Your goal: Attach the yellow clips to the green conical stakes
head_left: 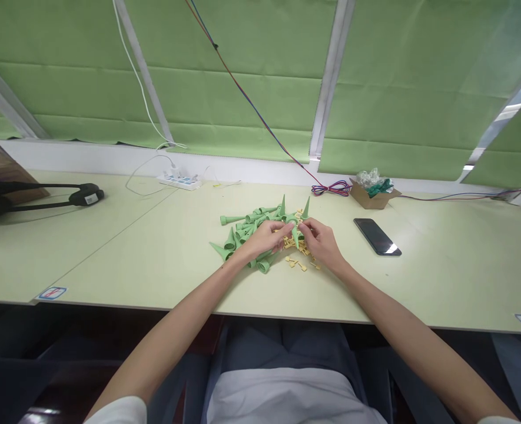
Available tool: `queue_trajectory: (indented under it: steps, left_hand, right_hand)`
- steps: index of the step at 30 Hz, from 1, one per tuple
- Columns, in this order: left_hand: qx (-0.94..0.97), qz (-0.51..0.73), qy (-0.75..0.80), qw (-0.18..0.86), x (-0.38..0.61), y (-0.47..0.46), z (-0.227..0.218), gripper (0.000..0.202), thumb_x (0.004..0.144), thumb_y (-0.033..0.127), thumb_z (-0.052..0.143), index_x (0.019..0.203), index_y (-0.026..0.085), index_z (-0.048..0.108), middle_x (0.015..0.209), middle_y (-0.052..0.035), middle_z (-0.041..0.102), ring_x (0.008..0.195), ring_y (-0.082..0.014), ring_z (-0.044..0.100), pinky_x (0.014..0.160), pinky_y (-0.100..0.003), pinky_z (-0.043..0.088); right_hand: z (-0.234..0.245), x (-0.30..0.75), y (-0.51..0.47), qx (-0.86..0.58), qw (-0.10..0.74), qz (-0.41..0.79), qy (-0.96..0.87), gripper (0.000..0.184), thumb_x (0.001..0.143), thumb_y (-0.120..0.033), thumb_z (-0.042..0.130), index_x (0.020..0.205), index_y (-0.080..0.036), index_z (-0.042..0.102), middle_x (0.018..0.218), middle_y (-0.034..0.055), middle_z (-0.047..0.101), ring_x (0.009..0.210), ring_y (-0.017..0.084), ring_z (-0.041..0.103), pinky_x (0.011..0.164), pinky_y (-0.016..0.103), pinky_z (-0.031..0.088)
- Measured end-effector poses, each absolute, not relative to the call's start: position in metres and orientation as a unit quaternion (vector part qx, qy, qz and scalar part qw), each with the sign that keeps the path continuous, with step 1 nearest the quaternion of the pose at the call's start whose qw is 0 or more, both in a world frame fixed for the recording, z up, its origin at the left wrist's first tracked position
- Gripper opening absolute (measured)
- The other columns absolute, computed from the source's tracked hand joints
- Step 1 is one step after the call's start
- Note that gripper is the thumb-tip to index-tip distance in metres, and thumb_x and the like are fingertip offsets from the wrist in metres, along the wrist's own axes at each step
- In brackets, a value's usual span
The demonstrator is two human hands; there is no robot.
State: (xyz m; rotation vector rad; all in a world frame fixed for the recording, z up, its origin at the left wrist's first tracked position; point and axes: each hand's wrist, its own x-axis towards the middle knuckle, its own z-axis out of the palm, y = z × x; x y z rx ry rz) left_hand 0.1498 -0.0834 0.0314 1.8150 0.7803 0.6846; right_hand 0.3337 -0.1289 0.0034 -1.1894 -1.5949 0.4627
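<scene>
My left hand (268, 237) is closed, its thumb and fingertips pinching a green plastic cone (295, 237) whose pointed end faces down toward me. My right hand (322, 240) meets it from the other side with fingertips pressed together at the cone's wide end; what lies between them is too small to make out. Around and under my left hand lies a heap of green cones (229, 220), some on their sides and some standing point up. Small yellow plastic pieces (302, 267) are scattered below and between my hands.
A black phone (377, 237) lies right of my right hand. Behind it stands a small cardboard box (369, 199) with plastic wrap, beside coiled red-blue wire (333, 188). A white power strip (179, 181) sits at the back; a black strapped object (83, 195) lies far left.
</scene>
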Motion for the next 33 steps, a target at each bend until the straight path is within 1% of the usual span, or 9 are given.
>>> queue_trajectory:
  steps: [4,7,10,13,19,22,26,30,33]
  left_hand:
    - [0.771,0.286,0.319,0.471,0.148,-0.085,0.032,0.044,0.086,0.060,0.058,0.075,0.018,0.055,0.055,0.0023,0.056,0.041,-0.0092,0.044,0.045,-0.024,0.036]
    - [0.795,0.286,0.315,0.433,0.149,-0.088,0.033,0.040,0.086,0.057,0.059,0.078,0.018,0.057,0.057,0.0024,0.055,0.043,-0.0102,0.044,0.046,-0.025,0.035]
    - [0.817,0.312,0.299,0.381,0.151,-0.088,0.033,0.039,0.087,0.055,0.058,0.078,0.017,0.057,0.067,0.0006,0.056,0.052,-0.0115,0.049,0.051,-0.026,0.039]
    - [0.838,0.355,0.275,0.312,0.152,-0.085,0.029,0.037,0.087,0.051,0.060,0.072,0.017,0.053,0.077,-0.0013,0.054,0.063,-0.0126,0.051,0.058,-0.026,0.042]
    - [0.861,0.375,0.263,0.219,0.153,-0.081,0.025,0.035,0.088,0.043,0.061,0.070,0.018,0.044,0.077,-0.0008,0.049,0.065,-0.0130,0.047,0.060,-0.027,0.038]
    - [0.857,0.381,0.270,0.220,0.154,-0.081,0.023,0.031,0.088,0.040,0.061,0.072,0.018,0.046,0.077,-0.0004,0.049,0.065,-0.0127,0.047,0.061,-0.027,0.039]
    - [0.840,0.391,0.278,0.255,0.156,-0.080,0.021,0.018,0.088,0.034,0.059,0.081,0.018,0.056,0.083,-0.0016,0.055,0.067,-0.0130,0.050,0.063,-0.026,0.043]
    - [0.827,0.398,0.289,0.272,0.156,-0.079,0.023,0.019,0.087,0.035,0.059,0.084,0.017,0.061,0.087,-0.0040,0.059,0.072,-0.0144,0.053,0.063,-0.026,0.045]
    - [0.812,0.403,0.306,0.291,0.155,-0.079,0.024,0.023,0.086,0.040,0.062,0.089,0.017,0.061,0.091,-0.0038,0.062,0.066,-0.0120,0.052,0.059,-0.024,0.043]
  right_hand:
    - [0.004,0.334,-0.129,-0.512,0.505,0.178,-0.671,0.037,0.098,-0.051,0.044,0.077,-0.021,0.053,0.058,-0.0037,0.044,0.055,0.013,0.040,0.055,0.027,0.033]
    - [0.005,0.333,-0.130,-0.521,0.497,0.173,-0.672,0.040,0.099,-0.052,0.040,0.072,-0.023,0.046,0.056,-0.0034,0.043,0.055,0.014,0.040,0.055,0.028,0.033]
    - [0.005,0.333,-0.129,-0.526,0.492,0.166,-0.674,0.043,0.100,-0.053,0.036,0.069,-0.023,0.039,0.057,-0.0026,0.043,0.054,0.015,0.040,0.054,0.028,0.033]
    - [0.004,0.333,-0.128,-0.524,0.492,0.172,-0.674,0.045,0.100,-0.054,0.033,0.069,-0.023,0.038,0.057,-0.0022,0.042,0.055,0.015,0.040,0.054,0.028,0.032]
    - [0.000,0.333,-0.125,-0.511,0.506,0.197,-0.666,0.045,0.100,-0.056,0.033,0.070,-0.023,0.038,0.059,-0.0022,0.040,0.055,0.015,0.040,0.053,0.028,0.033]
    - [0.000,0.332,-0.126,-0.507,0.515,0.208,-0.660,0.044,0.099,-0.057,0.034,0.071,-0.024,0.040,0.058,-0.0020,0.041,0.055,0.015,0.041,0.053,0.028,0.033]
    - [0.003,0.330,-0.127,-0.503,0.521,0.212,-0.656,0.044,0.098,-0.059,0.037,0.071,-0.024,0.040,0.059,-0.0015,0.042,0.056,0.015,0.042,0.053,0.028,0.035]
    - [0.006,0.328,-0.130,-0.488,0.521,0.226,-0.663,0.041,0.099,-0.056,0.038,0.073,-0.024,0.042,0.061,-0.0020,0.043,0.055,0.015,0.042,0.053,0.028,0.036]
    - [0.008,0.327,-0.132,-0.484,0.520,0.234,-0.664,0.039,0.099,-0.053,0.039,0.075,-0.024,0.044,0.061,-0.0021,0.045,0.054,0.014,0.043,0.053,0.028,0.036]
